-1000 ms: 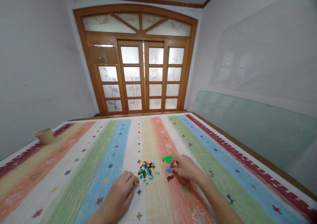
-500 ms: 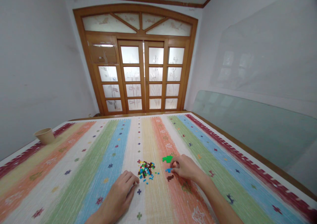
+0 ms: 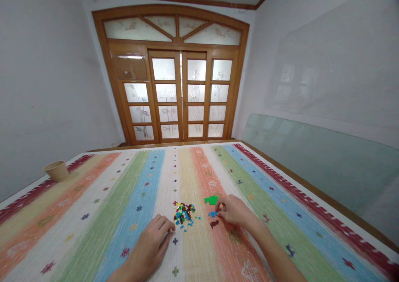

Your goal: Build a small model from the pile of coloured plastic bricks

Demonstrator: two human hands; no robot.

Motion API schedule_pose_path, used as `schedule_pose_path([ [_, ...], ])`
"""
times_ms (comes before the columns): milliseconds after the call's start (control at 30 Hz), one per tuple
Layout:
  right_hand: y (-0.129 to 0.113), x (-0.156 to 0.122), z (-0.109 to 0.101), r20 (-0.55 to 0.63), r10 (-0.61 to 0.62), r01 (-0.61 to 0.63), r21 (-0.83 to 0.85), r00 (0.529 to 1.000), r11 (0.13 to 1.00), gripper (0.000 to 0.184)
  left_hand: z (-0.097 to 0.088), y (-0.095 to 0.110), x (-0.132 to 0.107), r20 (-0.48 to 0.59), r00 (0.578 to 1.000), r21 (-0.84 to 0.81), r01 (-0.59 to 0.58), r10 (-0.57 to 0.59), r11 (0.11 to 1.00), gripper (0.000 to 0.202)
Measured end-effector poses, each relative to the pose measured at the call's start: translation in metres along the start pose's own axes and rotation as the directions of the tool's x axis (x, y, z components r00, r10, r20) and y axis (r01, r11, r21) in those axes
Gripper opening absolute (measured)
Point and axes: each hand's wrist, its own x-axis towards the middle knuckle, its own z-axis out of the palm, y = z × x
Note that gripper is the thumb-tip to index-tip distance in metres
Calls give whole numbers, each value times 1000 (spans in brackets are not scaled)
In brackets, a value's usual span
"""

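Observation:
A small heap of tiny coloured bricks [image 3: 184, 213] lies on the striped cloth [image 3: 102, 215] in front of me. My left hand [image 3: 152, 244] rests palm down on the cloth, fingers loosely curled, fingertips just left of the heap. My right hand [image 3: 234, 211] lies to the right of the heap with fingers pinched together near a small blue piece [image 3: 212, 214]. A green flat piece [image 3: 211, 199] sits just beyond that hand, and a dark brown piece [image 3: 213, 223] lies just in front of it.
A tan paper cup [image 3: 56, 170] stands at the cloth's far left edge. A wooden glazed door [image 3: 174, 95] closes the far wall. A large glass pane [image 3: 321, 157] leans along the right wall beside the surface's wooden edge.

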Motion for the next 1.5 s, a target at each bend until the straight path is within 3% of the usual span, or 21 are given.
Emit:
schedule_pose_path([
  [1200, -1, 2, 4, 18, -21, 20, 17, 1000, 1000, 21, -2, 3, 1, -8, 1000, 0, 1, -1, 1000, 20],
  [1500, -1, 0, 2, -31, -31, 32, 18, 999, 999, 20, -5, 7, 3, -39, 999, -6, -6, 6, 1000, 21],
])
